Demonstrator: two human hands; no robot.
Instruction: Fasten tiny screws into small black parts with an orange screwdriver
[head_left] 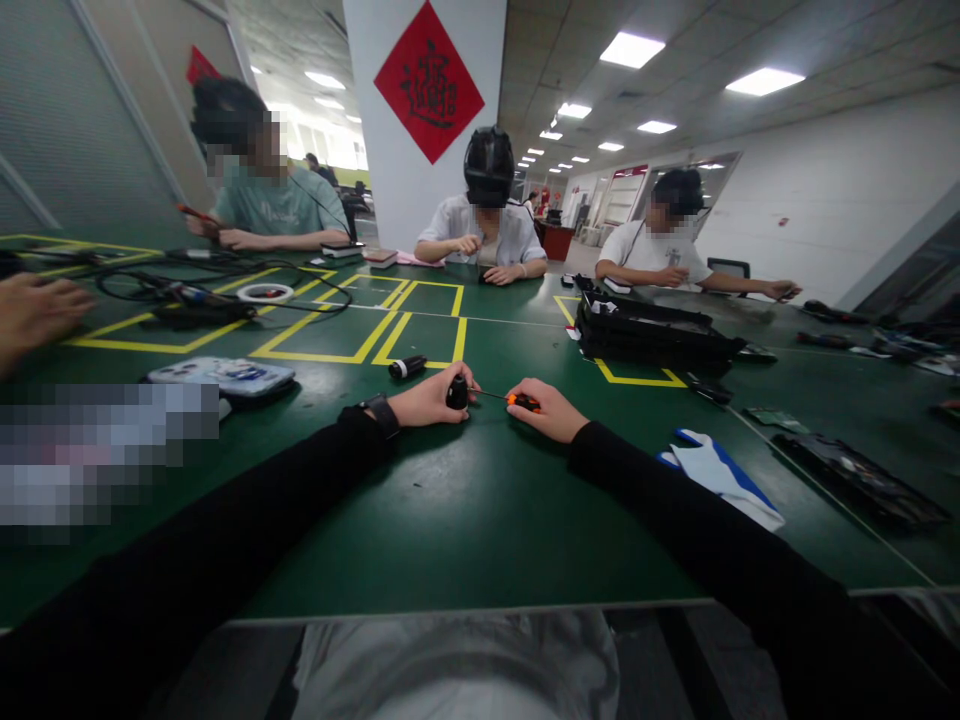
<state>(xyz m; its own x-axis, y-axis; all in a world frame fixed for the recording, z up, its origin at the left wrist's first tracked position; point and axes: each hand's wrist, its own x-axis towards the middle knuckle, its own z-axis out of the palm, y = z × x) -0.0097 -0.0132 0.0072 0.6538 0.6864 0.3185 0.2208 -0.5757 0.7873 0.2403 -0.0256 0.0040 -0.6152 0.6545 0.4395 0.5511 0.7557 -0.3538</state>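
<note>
Over the green table (450,520), my left hand (435,396) is closed round a small black part (457,392). My right hand (551,408) grips the orange and black handle of a screwdriver (523,402). Its thin shaft points left and reaches the black part in my left hand; the exact contact at the tip is too small to tell. Just behind my left hand, a black cylindrical piece (407,367) with a light band lies on the table.
A phone-like case (225,376) lies at the left, near cables (202,300). A long black housing (652,330) stands at the back right. A blue and white cloth (720,478) and an opened black part (862,480) are at the right. Several people sit around.
</note>
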